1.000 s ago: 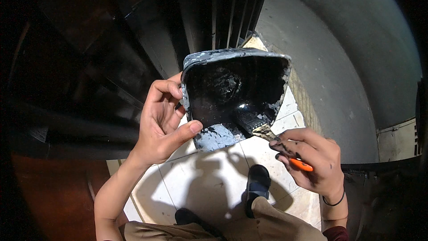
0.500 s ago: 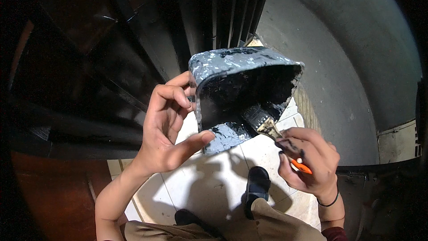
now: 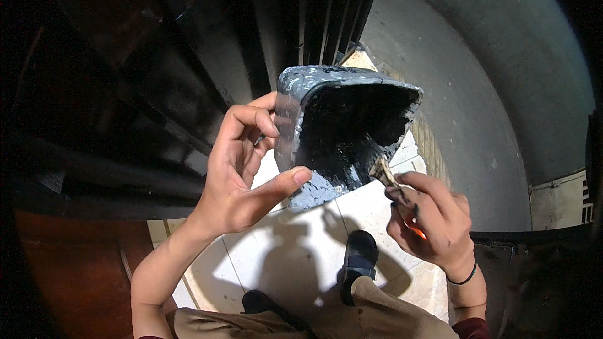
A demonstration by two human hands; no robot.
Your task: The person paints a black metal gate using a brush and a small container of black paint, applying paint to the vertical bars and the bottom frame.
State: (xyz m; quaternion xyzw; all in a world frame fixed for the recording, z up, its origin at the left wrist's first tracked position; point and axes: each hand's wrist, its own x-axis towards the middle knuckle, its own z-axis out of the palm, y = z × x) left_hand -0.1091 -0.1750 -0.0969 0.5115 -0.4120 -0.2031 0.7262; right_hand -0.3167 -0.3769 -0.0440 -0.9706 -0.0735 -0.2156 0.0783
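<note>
My left hand [image 3: 242, 176] grips a grey paint-crusted container [image 3: 352, 75] by its left side, the thumb along the lower rim and the fingers against the outer wall. The container is tilted with its mouth toward me, and black paint coats the inside. A paintbrush [image 3: 382, 171] with an orange handle is in my right hand [image 3: 433, 213], its fingers closed round the handle. Its bristles reach into the container's lower right corner and are partly lost against the black paint. Dark paint smears mark the right fingers.
Dark glossy slatted panels [image 3: 207, 44] rise at the left and far side. A curved grey wall [image 3: 477, 107] stands at the right. Below lies a white tiled floor [image 3: 282, 257], with my sandalled foot [image 3: 360, 257] on it. A reddish-brown surface [image 3: 75, 270] is at the lower left.
The container has shifted slightly right, together with my left hand. My right hand and the brush have turned, so the brush's ferrule now stands more upright at the container's lower right rim.
</note>
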